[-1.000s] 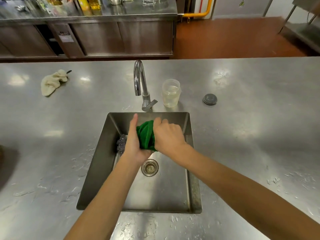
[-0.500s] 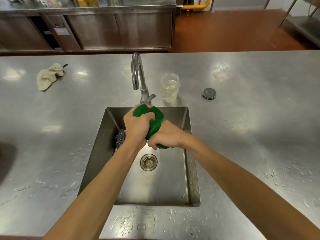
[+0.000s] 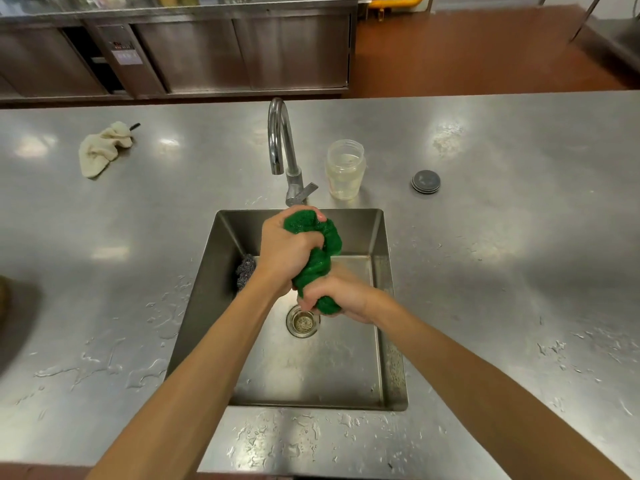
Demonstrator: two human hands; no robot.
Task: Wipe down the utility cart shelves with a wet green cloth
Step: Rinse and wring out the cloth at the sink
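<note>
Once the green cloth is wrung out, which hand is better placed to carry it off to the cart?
Probably the left hand: it grips the bulkier upper end of the green cloth above the sink, while the right hand pinches only the lower tail.

Views: one only, the camera on my head, so nothing is shared with another view.
Facing: forward and steeply down across the steel counter point(image 3: 485, 271) onto the sink point(image 3: 311, 375).
Nearness: close; my forearms run in from the bottom edge.
Reach: wide-angle, taking in the faucet point(image 3: 280, 133), far cabinets point(image 3: 242, 53) and red floor point(image 3: 485, 53).
</note>
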